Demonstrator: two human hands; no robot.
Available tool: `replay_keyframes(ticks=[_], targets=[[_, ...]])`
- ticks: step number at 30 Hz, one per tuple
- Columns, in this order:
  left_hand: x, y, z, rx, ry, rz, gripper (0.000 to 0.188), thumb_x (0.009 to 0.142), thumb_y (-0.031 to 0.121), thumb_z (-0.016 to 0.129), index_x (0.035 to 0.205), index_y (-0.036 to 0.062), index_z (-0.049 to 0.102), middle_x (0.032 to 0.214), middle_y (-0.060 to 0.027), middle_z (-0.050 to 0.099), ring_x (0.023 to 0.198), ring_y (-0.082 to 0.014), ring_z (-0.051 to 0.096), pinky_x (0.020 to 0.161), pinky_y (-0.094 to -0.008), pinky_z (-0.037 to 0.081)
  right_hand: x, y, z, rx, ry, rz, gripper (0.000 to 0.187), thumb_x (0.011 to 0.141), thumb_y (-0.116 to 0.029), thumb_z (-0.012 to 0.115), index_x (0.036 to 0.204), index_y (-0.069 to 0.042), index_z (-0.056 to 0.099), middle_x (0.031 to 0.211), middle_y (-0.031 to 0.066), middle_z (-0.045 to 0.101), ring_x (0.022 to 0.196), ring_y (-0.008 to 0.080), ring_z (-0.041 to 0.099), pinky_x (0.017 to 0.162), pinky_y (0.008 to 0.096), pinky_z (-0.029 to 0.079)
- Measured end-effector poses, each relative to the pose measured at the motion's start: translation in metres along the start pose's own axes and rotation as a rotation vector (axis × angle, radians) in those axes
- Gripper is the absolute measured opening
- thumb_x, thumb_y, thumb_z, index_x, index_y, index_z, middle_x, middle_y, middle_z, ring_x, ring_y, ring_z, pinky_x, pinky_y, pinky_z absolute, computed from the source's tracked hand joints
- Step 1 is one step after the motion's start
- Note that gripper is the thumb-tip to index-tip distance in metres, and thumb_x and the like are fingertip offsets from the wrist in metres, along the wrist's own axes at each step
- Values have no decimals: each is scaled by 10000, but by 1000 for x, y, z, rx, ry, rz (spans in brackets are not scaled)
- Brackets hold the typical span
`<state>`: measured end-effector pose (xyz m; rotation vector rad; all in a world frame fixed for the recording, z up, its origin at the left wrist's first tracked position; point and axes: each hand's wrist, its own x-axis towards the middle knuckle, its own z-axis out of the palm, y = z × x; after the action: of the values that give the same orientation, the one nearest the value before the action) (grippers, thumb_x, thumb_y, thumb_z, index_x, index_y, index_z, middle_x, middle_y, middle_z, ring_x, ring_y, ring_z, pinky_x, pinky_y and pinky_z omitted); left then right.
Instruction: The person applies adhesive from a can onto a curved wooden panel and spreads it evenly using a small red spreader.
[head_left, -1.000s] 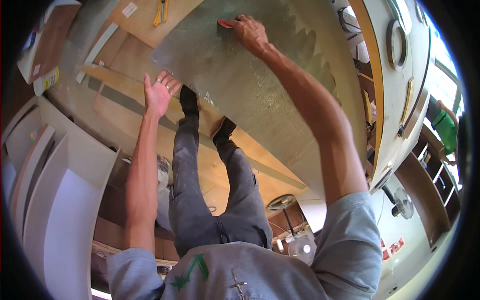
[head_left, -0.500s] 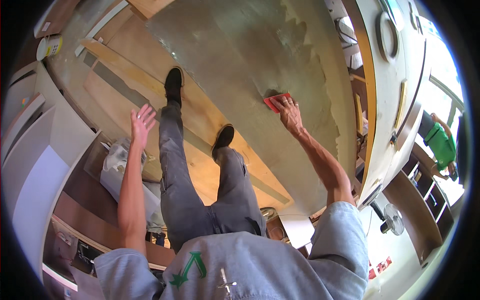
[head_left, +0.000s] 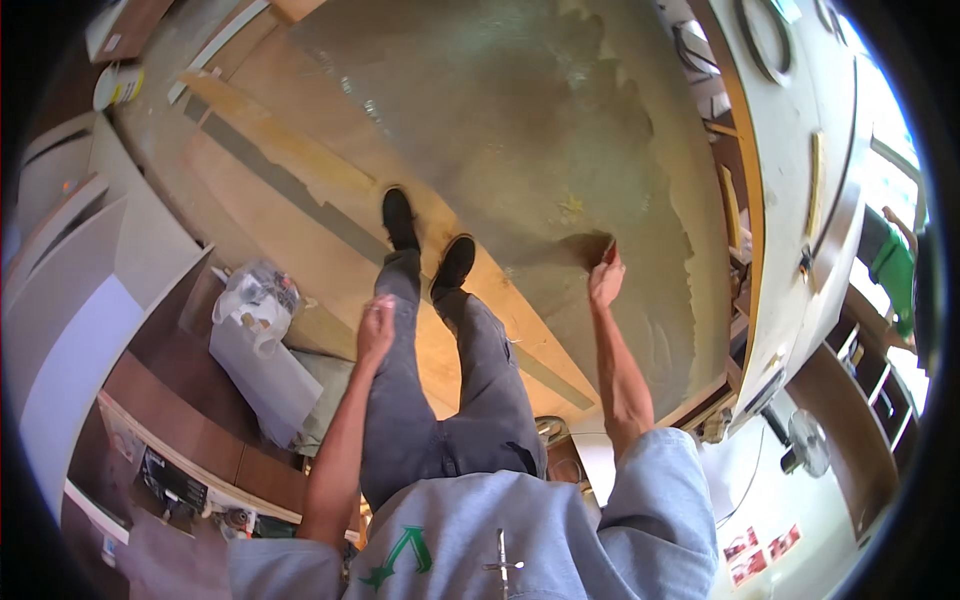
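My right hand [head_left: 605, 285] grips a red spreader [head_left: 611, 250], a thin flat blade now seen nearly edge-on. Beneath it lies a large grey-brown sheet [head_left: 520, 130] with a wet-looking, shiny coat. The coat's ragged margin runs along the sheet's right side, and a small yellowish patch [head_left: 571, 206] shows near the spreader. Whether the blade touches the sheet cannot be told. In front of my left thigh, my left hand [head_left: 376, 328] is curled closed, slightly blurred, with nothing visible in it.
Bare wooden boards [head_left: 270, 190] lie under and left of my shoes [head_left: 400, 217]. A plastic bag [head_left: 255, 305] rests on a pale box to the left. Cabinet parts [head_left: 120, 250] stand farther left. On the right are a pale worktop [head_left: 800, 200], a fan [head_left: 805, 440] and another person [head_left: 890, 262].
My right hand and the spreader moved nearer to me and slightly right, and the blade tipped up. My left hand came in toward my leg and its fingers closed. My feet shifted.
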<state>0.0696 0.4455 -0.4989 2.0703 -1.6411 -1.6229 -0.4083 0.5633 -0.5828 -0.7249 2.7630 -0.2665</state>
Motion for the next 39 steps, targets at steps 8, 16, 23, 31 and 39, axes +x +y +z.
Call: replay_keyframes(ticks=[8, 16, 23, 31, 39], targets=[[18, 28, -12, 136, 32, -70, 387, 999, 373, 612, 1140, 26, 708, 1196, -176, 708, 1113, -382, 670, 959, -441, 528, 108, -90, 85, -69, -112, 124, 389, 966, -320, 544, 975, 40, 691, 815, 221, 722, 781, 420, 728, 725, 483, 602], [53, 34, -28, 75, 8, -168, 356, 991, 346, 634, 1118, 24, 716, 1155, -189, 718, 1071, -392, 683, 939, -443, 539, 219, -387, 72, 10, -212, -21, 498, 881, -272, 583, 1356, -131, 624, 1084, 183, 747, 1029, 373, 725, 842, 495, 580], [66, 25, -13, 23, -34, -113, 344, 1012, 324, 612, 1108, 13, 723, 1101, -194, 730, 1054, -366, 688, 925, -432, 535, 236, -563, 117, -137, -17, -453, 282, 917, -172, 630, 1197, -183, 660, 1158, 171, 629, 1087, 359, 660, 891, 466, 566], [72, 27, -29, 123, -101, -118, 337, 1025, 309, 591, 1116, 13, 724, 1105, -184, 730, 1055, -358, 689, 926, -434, 534, 179, -625, 131, -172, -151, -665, 328, 949, -176, 582, 1259, -98, 656, 1286, 133, 584, 1279, 301, 526, 994, 533, 453], [70, 18, -18, 203, -109, -72, 313, 1027, 285, 597, 1118, 13, 723, 1098, -173, 728, 1048, -334, 697, 921, -419, 539, 146, -568, 118, -283, -61, -1088, 290, 908, -213, 654, 1184, -164, 729, 1272, 67, 599, 1263, 264, 529, 1045, 486, 415]])
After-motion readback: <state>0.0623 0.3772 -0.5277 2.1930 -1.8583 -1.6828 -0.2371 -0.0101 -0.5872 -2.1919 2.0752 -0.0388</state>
